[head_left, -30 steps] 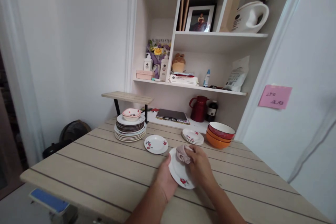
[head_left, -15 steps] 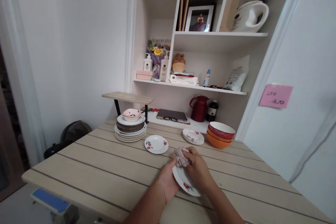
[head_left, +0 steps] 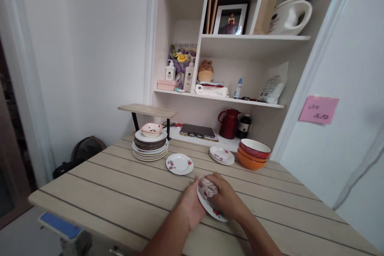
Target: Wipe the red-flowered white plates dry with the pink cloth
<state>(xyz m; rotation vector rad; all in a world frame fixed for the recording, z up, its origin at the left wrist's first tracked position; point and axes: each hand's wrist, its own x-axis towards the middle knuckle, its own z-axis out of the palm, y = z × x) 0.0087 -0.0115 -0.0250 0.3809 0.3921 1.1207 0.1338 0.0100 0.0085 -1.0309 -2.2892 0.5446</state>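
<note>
My left hand [head_left: 192,206] holds a white plate [head_left: 207,206] with red flowers from its left side, tilted a little above the table. Bunched in my right hand [head_left: 226,196] is a pale pinkish cloth [head_left: 207,188], pressed on the plate's upper face. The fingers of my right hand partly cover the plate's right side. A matching flowered plate [head_left: 180,164] lies flat on the table just beyond. Farther right, several small flowered plates [head_left: 221,154] are stacked.
The slatted wooden table [head_left: 120,192] also bears a tall stack of plates [head_left: 150,154] topped by small bowls [head_left: 151,129]. At the right stand nested bowls [head_left: 252,163], red over orange. Behind are a red jug [head_left: 229,124], a dark bottle [head_left: 243,126] and a shelf unit [head_left: 255,40].
My right hand has moved the cloth slightly down over the plate, uncovering its upper rim. The view has shifted a little. My left hand keeps its hold on the plate.
</note>
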